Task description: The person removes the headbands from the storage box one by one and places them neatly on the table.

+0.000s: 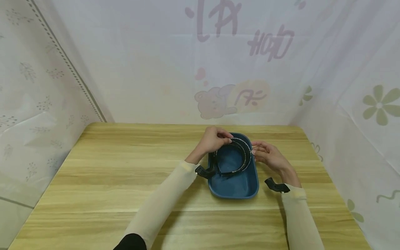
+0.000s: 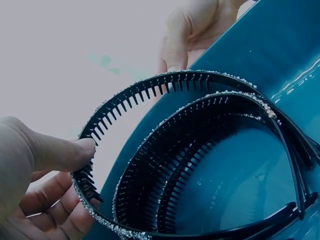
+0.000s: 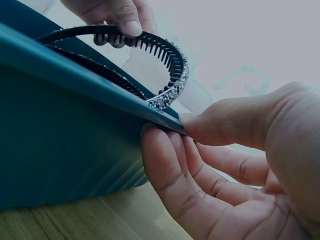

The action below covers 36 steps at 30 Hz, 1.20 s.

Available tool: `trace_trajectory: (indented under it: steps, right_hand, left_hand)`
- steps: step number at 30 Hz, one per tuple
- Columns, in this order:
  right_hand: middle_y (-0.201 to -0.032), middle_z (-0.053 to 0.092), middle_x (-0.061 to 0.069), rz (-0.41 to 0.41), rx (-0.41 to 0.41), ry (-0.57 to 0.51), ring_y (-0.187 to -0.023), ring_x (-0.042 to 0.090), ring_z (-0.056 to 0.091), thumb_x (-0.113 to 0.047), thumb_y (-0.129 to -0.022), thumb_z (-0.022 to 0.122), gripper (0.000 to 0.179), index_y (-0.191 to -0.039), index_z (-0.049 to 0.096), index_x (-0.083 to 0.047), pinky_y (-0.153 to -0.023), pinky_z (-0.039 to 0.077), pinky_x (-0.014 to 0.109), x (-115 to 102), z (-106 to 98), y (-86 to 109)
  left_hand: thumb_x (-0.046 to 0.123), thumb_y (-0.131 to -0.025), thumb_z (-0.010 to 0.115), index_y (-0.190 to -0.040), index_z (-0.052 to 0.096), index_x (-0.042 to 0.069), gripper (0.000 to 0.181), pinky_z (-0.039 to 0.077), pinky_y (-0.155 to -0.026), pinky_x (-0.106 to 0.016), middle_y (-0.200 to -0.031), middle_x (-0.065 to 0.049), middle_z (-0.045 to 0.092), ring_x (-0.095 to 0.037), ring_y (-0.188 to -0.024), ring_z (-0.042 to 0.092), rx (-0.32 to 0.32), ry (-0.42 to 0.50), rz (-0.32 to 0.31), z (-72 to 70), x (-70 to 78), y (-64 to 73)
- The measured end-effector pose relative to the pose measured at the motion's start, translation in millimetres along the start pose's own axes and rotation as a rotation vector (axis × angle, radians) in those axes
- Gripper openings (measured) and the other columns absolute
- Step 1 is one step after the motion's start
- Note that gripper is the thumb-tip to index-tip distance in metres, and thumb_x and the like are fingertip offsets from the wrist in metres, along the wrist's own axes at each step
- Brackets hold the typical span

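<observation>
A blue plastic bin [image 1: 234, 189] stands on the table, holding several black toothed headbands [image 2: 131, 170] trimmed with glittery stones. My left hand [image 1: 212, 140] reaches over its far left part and pinches the uppermost headband [image 2: 175, 78] between thumb and fingers. That headband's arch is lifted above the others and rises over the rim in the right wrist view. At the bin's right side, my right hand [image 1: 270, 156] pinches the rim [image 3: 135, 107], thumb on top and fingers beneath. The ends of the headbands lie toward the bin's left side.
The wooden table [image 1: 125, 173] extends to both sides of the bin. A printed white cloth [image 1: 150, 69] hangs behind it, with more cloth at left and right. Black wrist mounts [image 1: 276, 185] sit on both of the person's sleeves.
</observation>
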State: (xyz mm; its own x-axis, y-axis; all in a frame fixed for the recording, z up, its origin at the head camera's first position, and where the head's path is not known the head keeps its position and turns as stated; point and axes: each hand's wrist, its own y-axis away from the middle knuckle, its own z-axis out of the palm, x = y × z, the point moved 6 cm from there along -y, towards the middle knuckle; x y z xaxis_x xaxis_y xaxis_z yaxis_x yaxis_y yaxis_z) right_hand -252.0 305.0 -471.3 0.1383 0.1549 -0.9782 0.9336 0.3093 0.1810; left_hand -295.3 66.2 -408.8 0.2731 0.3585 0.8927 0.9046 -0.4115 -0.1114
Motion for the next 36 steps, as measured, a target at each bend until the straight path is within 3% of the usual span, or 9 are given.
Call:
trace_trajectory:
  steps: [11, 22, 30, 36]
  right_hand:
    - [-0.104, 0.068, -0.002, -0.004, -0.006, -0.018, -0.087, 0.01, 0.067, -0.014, -0.103, 0.063, 0.047, -0.144, 0.044, 0.001, -0.08, 0.06, 0.025, 0.9, 0.2, -0.3]
    - [-0.105, 0.069, -0.003, -0.018, -0.019, -0.036, -0.088, 0.009, 0.067, -0.01, -0.104, 0.061, 0.04, -0.141, 0.047, -0.003, -0.08, 0.06, 0.024, -1.1, 0.9, 0.1]
    - [-0.104, 0.068, -0.002, -0.003, -0.009, -0.037, -0.086, 0.009, 0.067, -0.014, -0.102, 0.065, 0.044, -0.141, 0.047, -0.004, -0.078, 0.06, 0.024, 1.4, -0.1, -0.9]
    - [-0.104, 0.067, -0.002, -0.006, -0.011, -0.043, -0.085, 0.009, 0.066, -0.013, -0.102, 0.064, 0.047, -0.143, 0.045, -0.001, -0.078, 0.06, 0.024, 2.8, -0.4, -1.2]
  left_hand:
    - [0.01, -0.093, 0.075, -0.102, 0.081, 0.004, 0.012, 0.054, -0.064, -0.019, -0.092, -0.01, 0.079, -0.021, -0.081, 0.074, 0.006, 0.015, -0.012, -3.3, -4.2, 5.5]
    - [0.012, -0.093, 0.075, -0.105, 0.08, 0.003, 0.015, 0.052, -0.063, -0.019, -0.093, -0.01, 0.077, -0.009, -0.072, 0.065, 0.047, 0.071, -0.024, -15.0, -2.7, 15.6]
    - [0.014, -0.094, 0.075, -0.105, 0.081, 0.008, 0.013, 0.05, -0.063, -0.021, -0.095, -0.009, 0.079, -0.023, -0.078, 0.068, 0.11, 0.15, -0.037, -28.2, -10.2, 26.0]
    - [0.015, -0.095, 0.075, -0.107, 0.08, 0.01, 0.014, 0.06, -0.073, -0.04, -0.094, -0.009, 0.077, -0.02, -0.079, 0.067, 0.195, 0.233, -0.099, -43.4, -24.1, 35.2]
